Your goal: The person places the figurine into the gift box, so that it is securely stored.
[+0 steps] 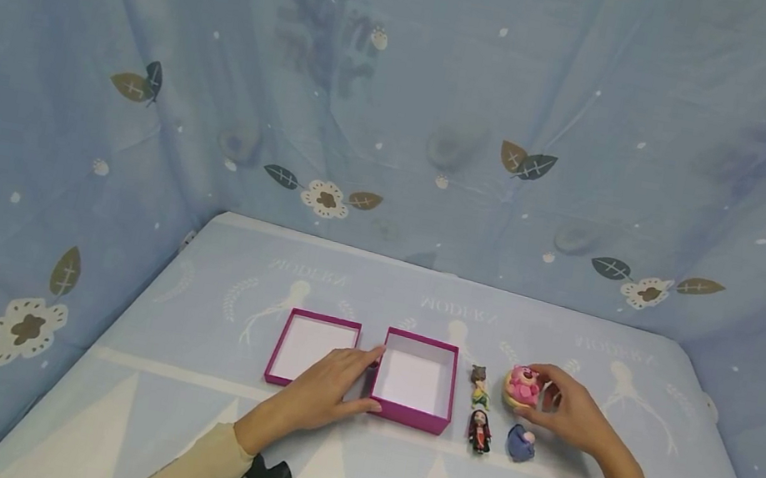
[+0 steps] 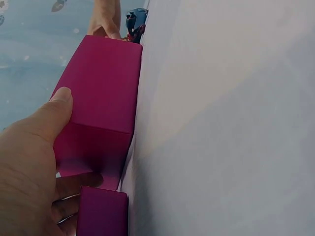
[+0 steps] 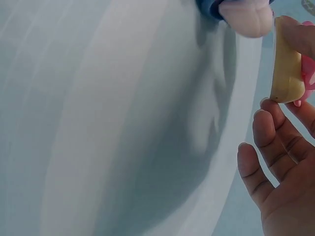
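Note:
My left hand [image 1: 322, 388] holds the left side of an open magenta box [image 1: 408, 419] with a white inside. In the left wrist view its thumb [image 2: 61, 98] lies on the box's front face, and the other fingers are partly hidden behind the lid's corner. On the right, my right hand [image 1: 571, 410] pinches a pink bear figurine [image 1: 524, 387] on a round yellow base [image 3: 287, 64] between thumb and fingers. The right wrist view shows that base tipped on edge, apart from the table. A blue figurine [image 1: 520, 445] lies just in front of this hand.
A shallow magenta lid [image 1: 313, 350] lies left of the box, white side up. Between the box and the right hand are a figurine with brown hair [image 1: 479, 386] and a long-haired doll figurine in red and black [image 1: 479, 432]. Blue patterned cloth [image 1: 405, 107] hangs behind the table.

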The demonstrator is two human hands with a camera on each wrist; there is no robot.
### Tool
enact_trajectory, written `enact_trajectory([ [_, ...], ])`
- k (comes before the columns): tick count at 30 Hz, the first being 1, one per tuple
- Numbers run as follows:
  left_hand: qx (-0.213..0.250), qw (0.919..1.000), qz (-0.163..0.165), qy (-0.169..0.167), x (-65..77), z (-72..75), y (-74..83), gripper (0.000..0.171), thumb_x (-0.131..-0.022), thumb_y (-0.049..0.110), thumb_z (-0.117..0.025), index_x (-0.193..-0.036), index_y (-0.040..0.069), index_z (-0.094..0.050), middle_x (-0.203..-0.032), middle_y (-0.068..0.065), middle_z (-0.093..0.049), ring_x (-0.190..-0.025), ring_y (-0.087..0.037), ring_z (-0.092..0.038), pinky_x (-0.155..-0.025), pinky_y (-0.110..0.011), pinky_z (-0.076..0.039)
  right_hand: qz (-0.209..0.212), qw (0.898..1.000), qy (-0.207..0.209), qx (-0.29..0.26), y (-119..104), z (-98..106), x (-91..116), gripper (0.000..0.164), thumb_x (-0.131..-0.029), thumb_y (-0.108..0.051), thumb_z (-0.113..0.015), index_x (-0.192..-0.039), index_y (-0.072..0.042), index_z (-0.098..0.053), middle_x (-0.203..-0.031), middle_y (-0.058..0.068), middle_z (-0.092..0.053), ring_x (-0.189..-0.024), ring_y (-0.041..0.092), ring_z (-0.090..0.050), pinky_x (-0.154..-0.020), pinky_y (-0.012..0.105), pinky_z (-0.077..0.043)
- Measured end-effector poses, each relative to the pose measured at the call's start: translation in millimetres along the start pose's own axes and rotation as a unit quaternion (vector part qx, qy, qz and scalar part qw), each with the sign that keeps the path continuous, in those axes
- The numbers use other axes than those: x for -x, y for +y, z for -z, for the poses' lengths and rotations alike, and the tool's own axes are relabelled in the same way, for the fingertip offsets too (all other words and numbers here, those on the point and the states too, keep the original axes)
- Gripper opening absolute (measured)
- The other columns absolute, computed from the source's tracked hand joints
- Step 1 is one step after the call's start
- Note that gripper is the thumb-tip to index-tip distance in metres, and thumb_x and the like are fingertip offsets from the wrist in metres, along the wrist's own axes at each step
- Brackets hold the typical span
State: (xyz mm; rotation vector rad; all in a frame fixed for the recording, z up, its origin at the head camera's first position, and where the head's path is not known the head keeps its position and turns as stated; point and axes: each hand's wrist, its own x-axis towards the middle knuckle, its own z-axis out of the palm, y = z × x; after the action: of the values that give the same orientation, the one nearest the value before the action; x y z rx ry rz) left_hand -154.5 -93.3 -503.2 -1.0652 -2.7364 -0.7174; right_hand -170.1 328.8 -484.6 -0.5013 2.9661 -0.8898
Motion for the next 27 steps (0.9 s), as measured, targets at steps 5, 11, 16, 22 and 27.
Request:
enact_trajectory([
  [5, -0.003, 1.0000, 0.001, -0.002, -0.3, 0.0, -0.6, 0.084, -0.090, 0.057, -0.059, -0.154, 0.010, -0.030, -0.144, -0.006, -0.053, -0.130, -0.024, -0.051, -0.112, -0.041, -0.039, 0.013, 1.000, 0.001, -0.005, -5.4, -1.0, -3.5, 0.068, -0.073, -0.029, -0.087, -0.127, -0.002, -0.056, -0.089, -0.001, -0.057, -0.075, 0.012, -0.051, -0.059, 0.021, -0.043],
  [11, -0.007, 1.0000, 0.002, -0.005, 0.1, -0.2, -1.9, 0.084, -0.091, 0.058, -0.058, -0.154, 0.011, -0.029, -0.143, -0.005, -0.053, -0.130, -0.023, -0.050, -0.113, -0.040, -0.038, 0.026, 1.000, -0.003, -0.013, -13.5, -2.4, -7.9, 0.068, -0.073, -0.027, -0.087, -0.128, -0.002, -0.056, -0.090, -0.001, -0.058, -0.075, 0.012, -0.051, -0.060, 0.022, -0.045],
  [16, -0.006, 0.9999, 0.007, -0.012, 0.5, -0.1, -3.1, 0.085, -0.091, 0.056, -0.060, -0.155, 0.011, -0.028, -0.143, -0.005, -0.053, -0.131, -0.022, -0.050, -0.113, -0.040, -0.037, 0.023, 0.999, -0.014, -0.018, -20.8, -4.0, -11.0, 0.069, -0.073, -0.025, -0.087, -0.129, -0.002, -0.055, -0.092, -0.001, -0.058, -0.075, 0.011, -0.051, -0.061, 0.023, -0.046],
  [22, -0.008, 0.9999, 0.003, -0.007, -0.7, -1.1, -2.6, 0.084, -0.091, 0.057, -0.059, -0.155, 0.012, -0.028, -0.143, -0.005, -0.054, -0.130, -0.022, -0.050, -0.113, -0.040, -0.037, 0.031, 0.999, -0.017, -0.019, -27.2, -4.0, -12.7, 0.068, -0.074, -0.027, -0.086, -0.129, -0.003, -0.055, -0.089, -0.002, -0.057, -0.075, 0.013, -0.051, -0.060, 0.022, -0.044],
  [27, -0.003, 0.9999, 0.007, -0.008, 0.9, -2.4, -0.9, 0.084, -0.091, 0.058, -0.058, -0.155, 0.013, -0.028, -0.143, -0.004, -0.053, -0.130, -0.022, -0.050, -0.113, -0.041, -0.037, 0.033, 0.999, -0.025, -0.023, -29.7, -6.9, -14.3, 0.069, -0.074, -0.032, -0.086, -0.129, -0.004, -0.055, -0.092, -0.003, -0.057, -0.077, 0.012, -0.051, -0.062, 0.023, -0.046],
])
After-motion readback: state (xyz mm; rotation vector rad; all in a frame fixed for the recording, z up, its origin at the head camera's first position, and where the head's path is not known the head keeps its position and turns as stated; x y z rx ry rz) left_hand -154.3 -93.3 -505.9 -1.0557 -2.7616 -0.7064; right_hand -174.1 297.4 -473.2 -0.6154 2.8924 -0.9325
